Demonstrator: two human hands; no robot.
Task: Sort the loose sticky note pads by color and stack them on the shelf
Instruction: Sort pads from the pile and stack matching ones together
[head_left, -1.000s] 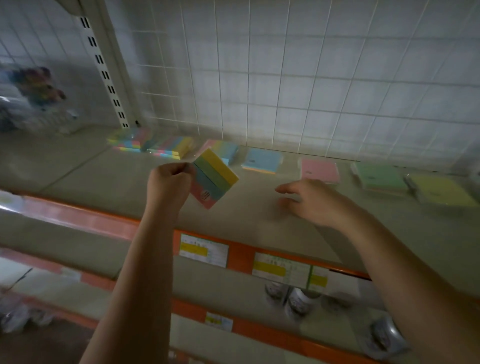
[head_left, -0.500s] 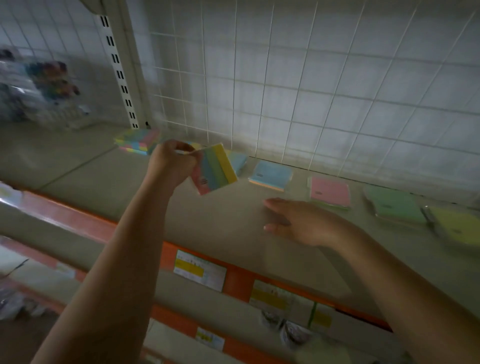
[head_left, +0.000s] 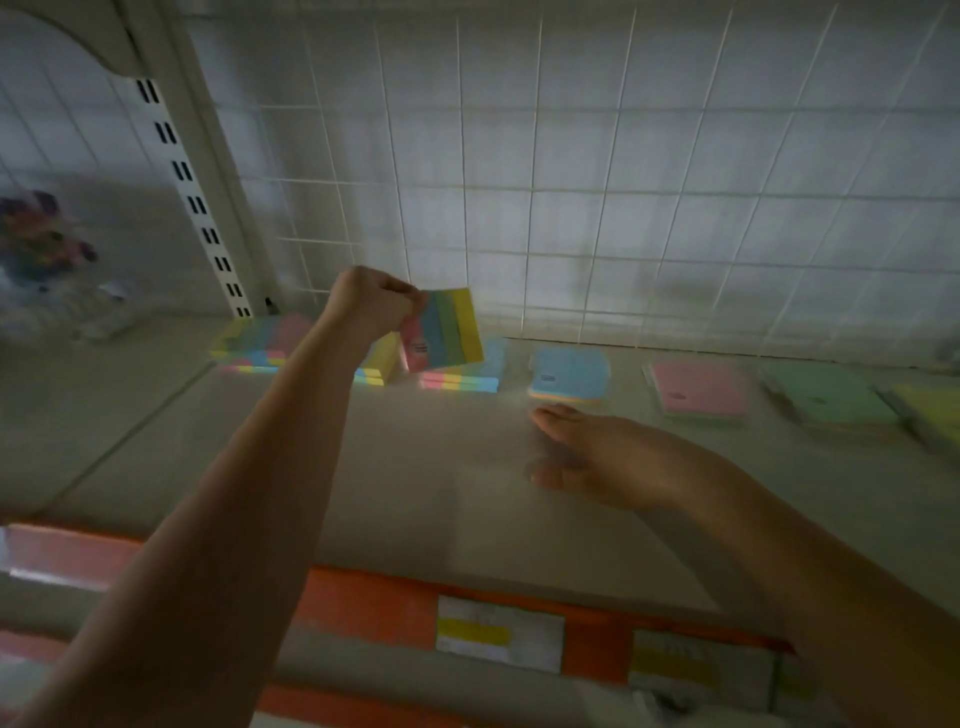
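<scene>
Since half a second ago, your left hand (head_left: 371, 306) has carried the striped pad (head_left: 441, 330) further back along the shelf (head_left: 405, 467), so it now hangs just above the striped stack (head_left: 462, 371) by the wire grid (head_left: 571, 208), while your right hand (head_left: 602, 457) has barely shifted.

From the head view, your left grip pinches the pad by its upper left corner, fingers clenched on it. That corner hold looks chosen so the pad's underside stays free to land flat. The pad stands nearly upright, its face turned toward you, tipped a little to the right; its pink, blue, green and yellow stripes run top to bottom, and its long axis runs up and down too.

Your right hand is released, holding nothing, fingers spread low over the bare shelf just in front of the blue pad (head_left: 569, 371). I judge it waits there for the next pick.

Further right lie the pink pad (head_left: 698, 389) and green pad (head_left: 826, 400), each apart. More striped pads (head_left: 254, 345) sit left.
</scene>
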